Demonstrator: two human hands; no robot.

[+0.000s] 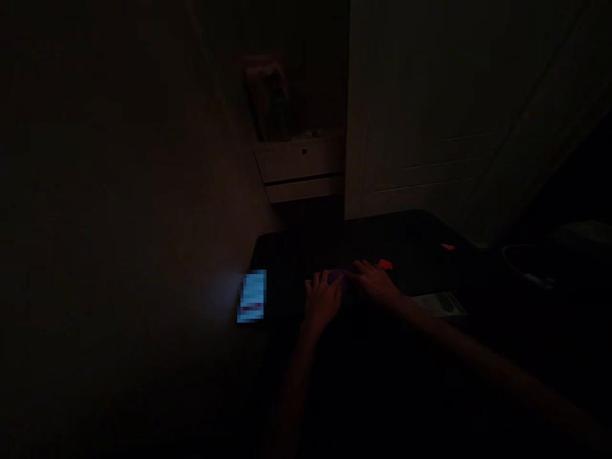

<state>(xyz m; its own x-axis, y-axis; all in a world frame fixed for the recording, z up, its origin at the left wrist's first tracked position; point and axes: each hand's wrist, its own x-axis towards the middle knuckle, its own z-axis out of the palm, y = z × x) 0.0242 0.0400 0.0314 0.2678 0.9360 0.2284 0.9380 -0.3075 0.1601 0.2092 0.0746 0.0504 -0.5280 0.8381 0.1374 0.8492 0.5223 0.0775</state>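
Note:
The room is very dark, so small details are lost. A small purple object point(337, 275) sits between my two hands, low over the black table point(296, 255); its kind cannot be made out. My left hand point(324, 298) has its fingers curled round the near left side of it. From the right, my right hand point(375, 284) reaches in with bent fingers and grips its other end. Just beyond the right hand's knuckles lies a bright red-orange piece point(385, 264) with an uneven outline. A similar smaller red piece point(448, 247) rests farther right on the table.
A glowing, blurred screen point(252, 296) stands at the table's left edge near the wall point(119, 223). Under my right forearm lies a pale printed sheet point(442, 304). Behind are a drawer unit point(301, 162) and a pale panelled door point(415, 127). A looped cable point(514, 258) is at right.

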